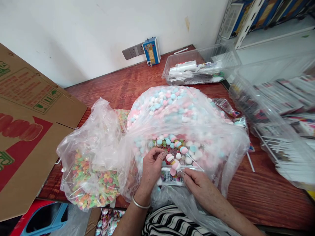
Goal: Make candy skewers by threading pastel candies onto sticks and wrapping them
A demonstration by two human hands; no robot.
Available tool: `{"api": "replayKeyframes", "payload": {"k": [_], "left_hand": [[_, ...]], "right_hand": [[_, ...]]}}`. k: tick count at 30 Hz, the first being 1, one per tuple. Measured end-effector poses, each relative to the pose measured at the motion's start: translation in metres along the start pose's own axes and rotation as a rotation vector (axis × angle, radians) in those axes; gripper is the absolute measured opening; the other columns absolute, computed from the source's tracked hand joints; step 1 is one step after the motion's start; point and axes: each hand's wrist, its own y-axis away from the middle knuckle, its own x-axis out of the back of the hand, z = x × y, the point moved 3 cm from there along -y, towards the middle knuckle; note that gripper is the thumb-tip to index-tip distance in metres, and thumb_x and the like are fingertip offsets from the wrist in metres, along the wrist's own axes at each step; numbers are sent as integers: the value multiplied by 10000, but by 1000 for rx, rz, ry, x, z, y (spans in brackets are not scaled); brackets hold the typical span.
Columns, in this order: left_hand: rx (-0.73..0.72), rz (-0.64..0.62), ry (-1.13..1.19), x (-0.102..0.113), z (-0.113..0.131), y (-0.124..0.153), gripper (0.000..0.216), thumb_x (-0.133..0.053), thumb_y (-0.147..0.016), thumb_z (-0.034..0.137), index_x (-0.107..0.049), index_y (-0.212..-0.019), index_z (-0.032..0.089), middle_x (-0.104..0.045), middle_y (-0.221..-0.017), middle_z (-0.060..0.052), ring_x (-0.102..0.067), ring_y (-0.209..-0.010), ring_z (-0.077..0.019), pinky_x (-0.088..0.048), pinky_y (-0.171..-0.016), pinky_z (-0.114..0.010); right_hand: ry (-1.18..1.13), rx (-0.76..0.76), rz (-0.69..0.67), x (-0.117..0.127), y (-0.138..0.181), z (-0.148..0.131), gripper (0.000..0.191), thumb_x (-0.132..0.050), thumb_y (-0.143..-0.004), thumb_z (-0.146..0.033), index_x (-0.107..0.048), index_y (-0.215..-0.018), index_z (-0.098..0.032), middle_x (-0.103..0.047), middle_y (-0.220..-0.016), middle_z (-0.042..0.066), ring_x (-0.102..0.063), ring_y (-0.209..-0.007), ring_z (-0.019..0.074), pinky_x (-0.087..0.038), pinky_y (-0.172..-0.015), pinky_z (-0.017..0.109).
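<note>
The small pouch [169, 177] sat at the near mouth of the large bag [182, 108], over the heap of pastel sweets [183, 149] inside it. The left hand [150, 167] was closed on the pouch's left upper edge in a thumb-and-finger pinch. The right hand [198, 186] was closed on its right end with the fingertips. The pouch lay between the two grips, mouth towards the far side of the large bag, with a few pink and white pieces at its opening.

Handling, as judged:
- The pouch was thin film: light, limp and slippery. It would sag unless both edges were held.
- Hold was best taken at the top rim, on each side of the mouth.
- The sweets looked small, light and soft, and likely to roll.

A second bag [91, 177] of multicoloured pieces lay just left of the large bag, touching it.
</note>
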Motion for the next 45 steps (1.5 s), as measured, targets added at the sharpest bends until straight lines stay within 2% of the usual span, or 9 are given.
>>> {"api": "replayKeyframes", "payload": {"k": [7, 9, 13, 16, 20, 25, 32, 38, 45], "left_hand": [[-198, -159, -143, 1, 7, 13, 137, -619, -873, 306, -697, -901, 197, -698, -909, -49, -641, -864, -182, -490, -792, -289], [-187, -188, -121, 5, 6, 16, 167, -593, -894, 332, -689, -928, 200, -695, -908, -53, -647, -850, -183, -498, -789, -297], [-49, -37, -41, 18, 2, 12, 207, -502, -940, 365, -614, -1023, 211, -686, -865, -31, -658, -733, -169, -523, -706, -301], [-176, 60, -374, 22, 9, 3, 138, -518, -930, 278, -638, -955, 214, -672, -863, -30, -640, -799, -179, -499, -742, -299], [-472, -20, -863, 5, 14, -13, 191, -496, -930, 176, -683, -902, 209, -663, -939, -71, -599, -918, -219, -459, -842, -348], [-461, 80, -1194, -12, 5, -27, 156, -563, -907, 262, -697, -941, 189, -657, -938, -111, -574, -859, -271, -444, -780, -399], [-472, 143, -1065, -9, 1, -24, 74, -622, -864, 202, -695, -863, 200, -672, -886, -63, -585, -859, -234, -442, -801, -364], [-457, 159, -857, -5, 7, -21, 50, -636, -848, 170, -675, -855, 200, -679, -884, -40, -607, -888, -208, -461, -804, -333], [-277, 102, -493, 4, 7, -9, 107, -589, -892, 264, -671, -946, 221, -725, -907, -14, -659, -793, -154, -495, -721, -270]], "right_hand": [[-137, 33, 20, -2, 1, 6, 337, -410, -959, -377, -690, -892, -203, -692, -851, 30, -597, -833, 228, -434, -773, 314], [-182, 42, 39, -2, 2, 10, 343, -427, -959, -408, -696, -895, -205, -686, -860, 29, -593, -852, 230, -438, -783, 312], [-243, 15, 104, 0, 4, 17, 379, -430, -952, -480, -654, -814, -207, -552, -665, -8, -497, -651, 179, -398, -617, 272], [-321, -17, 120, 3, 5, 17, 416, -434, -934, -553, -603, -775, -208, -397, -564, -47, -365, -526, 140, -299, -505, 255], [-415, -71, 97, 4, 5, 15, 445, -447, -898, -626, -559, -778, -213, -318, -536, -69, -286, -480, 122, -209, -460, 255], [-399, -62, 92, 4, 5, 16, 443, -450, -901, -617, -560, -766, -209, -345, -565, -58, -311, -509, 126, -216, -470, 257], [-244, -28, 73, 4, 5, 15, 360, -413, -942, -476, -539, -737, -207, -411, -614, -39, -376, -577, 147, -289, -531, 261], [-211, -35, 73, 4, 3, 16, 341, -390, -937, -450, -521, -734, -208, -425, -623, -36, -402, -598, 158, -315, -567, 272], [-212, -34, 63, 4, 2, 17, 338, -387, -929, -454, -533, -750, -207, -417, -615, -40, -390, -587, 157, -298, -552, 272]]}}
